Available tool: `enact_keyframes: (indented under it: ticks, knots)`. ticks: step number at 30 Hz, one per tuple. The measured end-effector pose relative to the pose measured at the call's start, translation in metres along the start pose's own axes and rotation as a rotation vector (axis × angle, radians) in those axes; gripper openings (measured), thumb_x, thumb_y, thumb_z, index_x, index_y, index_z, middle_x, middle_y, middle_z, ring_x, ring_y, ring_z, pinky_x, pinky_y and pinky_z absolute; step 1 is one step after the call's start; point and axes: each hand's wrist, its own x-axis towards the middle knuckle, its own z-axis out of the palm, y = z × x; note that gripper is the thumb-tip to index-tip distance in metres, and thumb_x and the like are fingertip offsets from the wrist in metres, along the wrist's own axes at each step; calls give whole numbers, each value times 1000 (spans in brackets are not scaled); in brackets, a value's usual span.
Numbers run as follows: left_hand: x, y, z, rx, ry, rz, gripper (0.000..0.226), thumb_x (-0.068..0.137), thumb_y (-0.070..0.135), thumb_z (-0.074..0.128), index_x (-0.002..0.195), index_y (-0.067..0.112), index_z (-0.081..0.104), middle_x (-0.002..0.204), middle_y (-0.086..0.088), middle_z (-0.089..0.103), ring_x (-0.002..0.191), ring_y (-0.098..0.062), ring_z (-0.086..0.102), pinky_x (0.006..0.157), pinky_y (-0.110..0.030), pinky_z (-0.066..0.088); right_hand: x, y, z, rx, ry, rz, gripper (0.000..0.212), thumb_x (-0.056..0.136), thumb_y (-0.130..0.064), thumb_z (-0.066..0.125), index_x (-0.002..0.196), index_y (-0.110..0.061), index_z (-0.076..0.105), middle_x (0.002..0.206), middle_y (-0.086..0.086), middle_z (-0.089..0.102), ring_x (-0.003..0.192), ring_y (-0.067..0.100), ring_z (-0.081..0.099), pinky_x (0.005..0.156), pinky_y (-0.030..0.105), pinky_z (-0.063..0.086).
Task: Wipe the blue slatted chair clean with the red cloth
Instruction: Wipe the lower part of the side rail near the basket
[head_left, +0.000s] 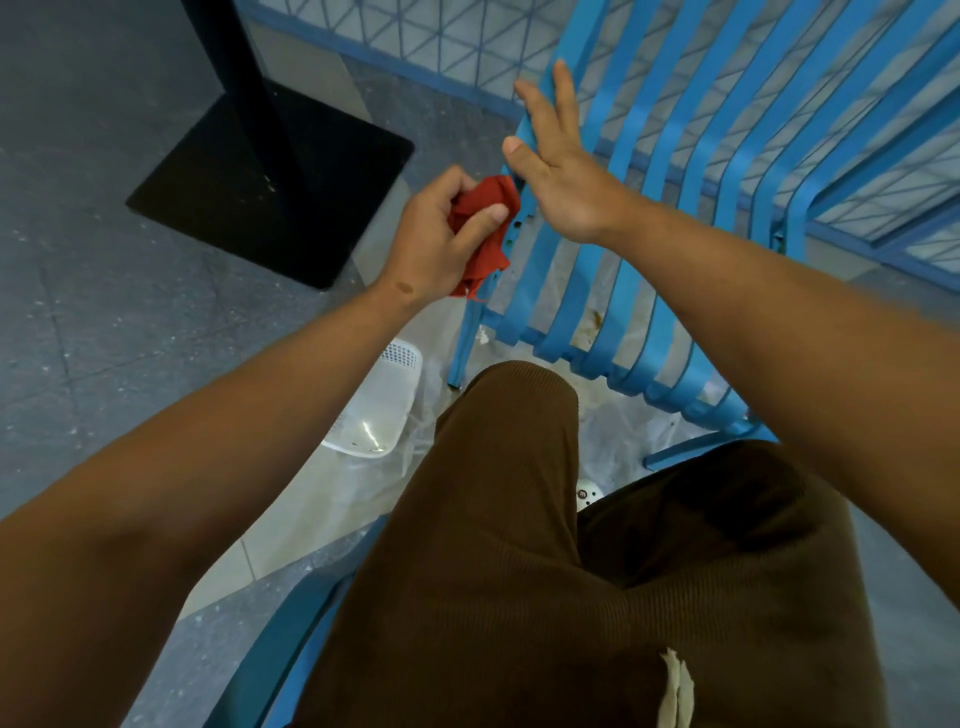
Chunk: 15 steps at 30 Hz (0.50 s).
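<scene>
grey speckled floor (130, 322), black post base (270, 182) at left. left hand (436, 244): fingers curled, gripping bunched red cloth (485, 234) against outer edge slat of blue slatted chair (649, 249). right hand (561, 166): fingers straight, spread, bracing the backrest edge. step: wiping side slat. next, likely: drag cloth along it; seat stains remain.

A white basket (374, 405) lies near a black pedestal base (270, 182).
</scene>
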Motion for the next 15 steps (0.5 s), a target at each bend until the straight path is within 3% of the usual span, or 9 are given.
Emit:
enact_keyframes:
  ticks: [3, 6, 8, 11, 13, 15]
  knots:
    - [-6, -7, -1, 3, -15, -18, 24, 92, 26, 71, 90, 8, 56, 76, -1, 50, 66, -1, 43, 62, -28, 39, 0, 0, -3, 8, -7, 16, 65, 111, -37, 36, 164, -17, 4, 166, 6, -31, 158, 20, -8, 128, 34, 16]
    - [-5, -12, -4, 41, -28, -25, 27, 90, 31, 72, 91, 8, 58, 77, 2, 52, 67, -1, 43, 64, -28, 41, 0, -2, -1, 13, -7, 44, 68, 111, -36, 38, 164, -16, 1, 165, 7, -32, 158, 20, -10, 124, 24, 13]
    - [-4, -16, -8, 53, -56, -23, 27, 88, 33, 73, 93, 10, 60, 79, 5, 55, 68, 0, 47, 67, -28, 43, -1, 0, 1, 24, 18, 48, 76, 109, -40, 43, 164, -15, -3, 167, 7, -29, 158, 21, -9, 127, 31, 14]
    - [-7, -24, -10, 84, -118, -40, 27, 87, 28, 77, 98, 8, 63, 84, 7, 58, 70, 5, 50, 69, -19, 45, -3, 8, 11, 194, 144, 116, 106, 96, -55, 61, 162, -17, -12, 172, 7, -1, 156, 23, 21, 122, 41, 35]
    - [-9, -33, -10, 100, -136, -52, 29, 85, 28, 79, 99, 8, 64, 84, 9, 59, 70, 7, 52, 69, -16, 44, -8, 11, 23, 308, 258, 254, 109, 88, -60, 69, 163, -17, 3, 167, 7, 27, 147, 18, 40, 114, 41, 45]
    - [-12, -38, -8, 116, -130, -57, 26, 84, 28, 80, 98, 11, 64, 83, 14, 58, 72, 11, 54, 69, -11, 42, -16, 14, 34, 305, 270, 263, 77, 89, -55, 71, 147, -12, 45, 140, 6, 61, 124, 7, 59, 101, 34, 54]
